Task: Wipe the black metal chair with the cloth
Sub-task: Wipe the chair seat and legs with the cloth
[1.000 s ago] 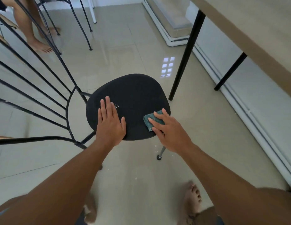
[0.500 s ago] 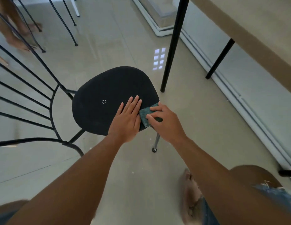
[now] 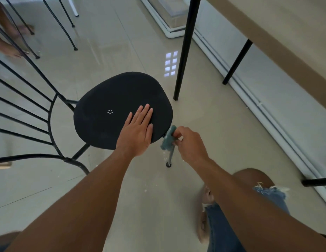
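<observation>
Surface: floor [image 3: 122, 42], pale glossy tiles with thin grout lines; a bright window reflection [image 3: 171, 63] lies right of centre.
Centre: black metal chair [image 3: 122, 99], upright; one front leg ends in a small round foot on the tile.
Right of chair: two black table legs [image 3: 185, 51], the nearer just beside the seat.
Far left corner: thin black legs of other chairs [image 3: 65, 28]; bare feet [image 3: 11, 50], blurred.
Far edge: white-trimmed step [image 3: 169, 17].
Near edge: wearer's foot [image 3: 204, 220] in pale footwear.

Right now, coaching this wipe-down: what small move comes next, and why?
Probably slide the cloth down the chair leg: the right hand grips it at the leg's top, while the left hand lies flat on the seat.
</observation>
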